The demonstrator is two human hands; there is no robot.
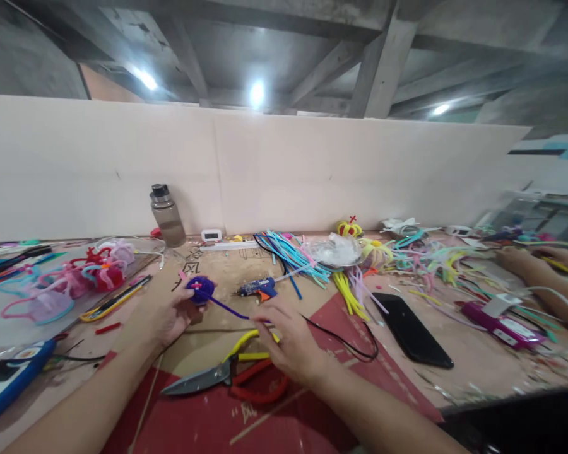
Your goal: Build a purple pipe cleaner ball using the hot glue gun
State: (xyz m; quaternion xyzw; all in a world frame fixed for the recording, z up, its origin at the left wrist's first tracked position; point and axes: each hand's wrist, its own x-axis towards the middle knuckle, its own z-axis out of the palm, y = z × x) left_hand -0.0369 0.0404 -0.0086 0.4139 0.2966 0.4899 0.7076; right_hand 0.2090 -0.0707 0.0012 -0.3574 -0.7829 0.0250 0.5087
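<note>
A small purple pipe-cleaner ball (201, 291) with a pink cross on it is held in my left hand (173, 318), its fingers closed round the side. From the ball a purple pipe cleaner (230, 310) stretches right to my right hand (288, 337), which pinches its far end. Under and beside my right hand lie scissors (208, 378) with yellow and red handles, blades pointing left. Just beyond the hands rests a blue glue gun (258, 288) with an orange trigger. The palm side of my right hand is hidden.
Blue pipe cleaners (288, 255), a bowl (334, 252) and a yellow crown-like piece (349, 228) lie at the back. A black phone (411, 328) and purple power strip (502, 325) lie right; a bottle (167, 217) stands back left. Another person's hands (525, 265) are far right.
</note>
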